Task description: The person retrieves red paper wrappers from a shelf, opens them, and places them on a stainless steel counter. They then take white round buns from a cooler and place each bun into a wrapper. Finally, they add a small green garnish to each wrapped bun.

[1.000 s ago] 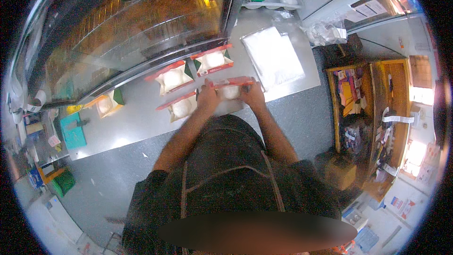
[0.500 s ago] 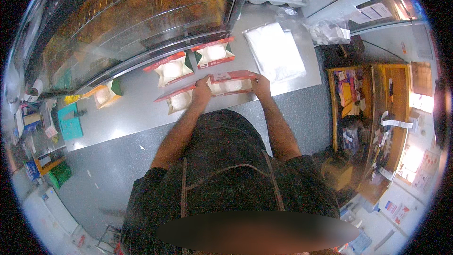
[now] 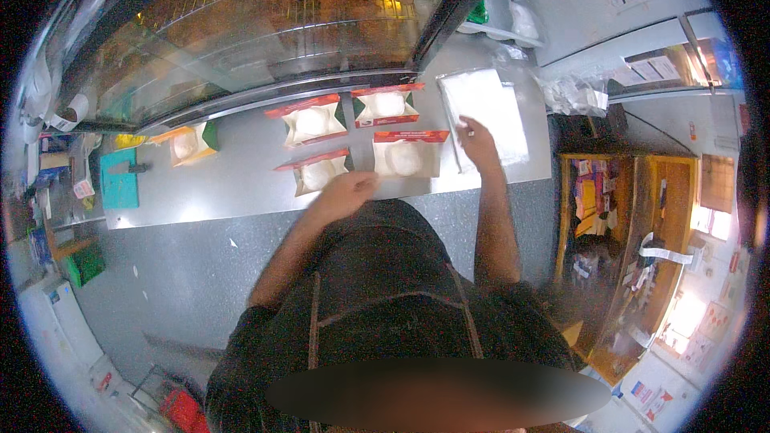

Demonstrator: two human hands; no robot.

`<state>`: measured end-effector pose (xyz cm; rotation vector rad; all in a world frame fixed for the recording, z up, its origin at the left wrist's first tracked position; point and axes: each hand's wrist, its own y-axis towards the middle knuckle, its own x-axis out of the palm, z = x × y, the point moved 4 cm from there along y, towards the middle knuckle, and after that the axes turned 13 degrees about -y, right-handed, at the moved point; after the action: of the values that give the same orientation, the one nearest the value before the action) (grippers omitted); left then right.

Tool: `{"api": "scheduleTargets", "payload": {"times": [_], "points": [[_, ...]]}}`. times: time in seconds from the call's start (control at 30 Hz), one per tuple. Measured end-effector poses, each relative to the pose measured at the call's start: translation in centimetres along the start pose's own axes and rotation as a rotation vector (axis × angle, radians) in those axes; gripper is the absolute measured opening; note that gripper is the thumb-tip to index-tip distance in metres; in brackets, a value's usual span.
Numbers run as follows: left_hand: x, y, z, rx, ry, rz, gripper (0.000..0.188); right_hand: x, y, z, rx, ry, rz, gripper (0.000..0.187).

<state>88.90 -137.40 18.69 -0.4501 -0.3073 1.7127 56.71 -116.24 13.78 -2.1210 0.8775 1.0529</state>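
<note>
My right hand [image 3: 479,143] is over a stack of white sheets in clear plastic [image 3: 501,116], its thumb and fingers apart with nothing visible between them. Close to my body, my left hand [image 3: 350,192] is at the near left corner of a red-and-cream carton [image 3: 429,162]. Motion blurs its fingers, and I see nothing in them. That carton stands open with a round white thing [image 3: 401,159] inside. Three similar open cartons stand around it: a near-left one [image 3: 301,183], a far-left one [image 3: 295,130] and a far one [image 3: 385,120]. Each has something round and white inside.
A yellow-orange carton [image 3: 186,144] stands farther left on the metal counter [image 3: 241,180]. Beyond it lies a teal board [image 3: 120,184] with a dark-handled tool. A glass-fronted case [image 3: 281,40] borders the counter's far side. A pale tray [image 3: 505,28] and clear plastic bags [image 3: 573,96] are at far right.
Both hands have let go of the red-and-cream carton, which now stands open on the counter. My right hand has moved right to the white sheets; my left has drawn back toward my body.
</note>
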Motion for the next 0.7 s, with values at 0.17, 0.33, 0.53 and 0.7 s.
{"api": "scheduleTargets", "payload": {"times": [0.17,0.33,0.53,0.7], "points": [[-15.0,-4.1,1.5,-0.099,-0.272,0.23,0.038,4.9,9.4,-4.5,-0.207,-0.147,-0.245,0.044],[-22.4,2.6,-6.4,-0.262,-0.042,0.549,0.047,11.7,14.8,-6.5,-0.147,-0.271,-0.484,0.054],[-22.7,8.6,-15.2,-0.219,-0.059,0.447,0.053,16.4,18.4,-1.4,-0.473,-0.486,-0.538,0.066],[-23.0,9.0,-15.8,-0.337,0.188,0.437,0.047,13.3,15.3,-4.3,-0.72,-1.217,-0.649,0.062]]}}
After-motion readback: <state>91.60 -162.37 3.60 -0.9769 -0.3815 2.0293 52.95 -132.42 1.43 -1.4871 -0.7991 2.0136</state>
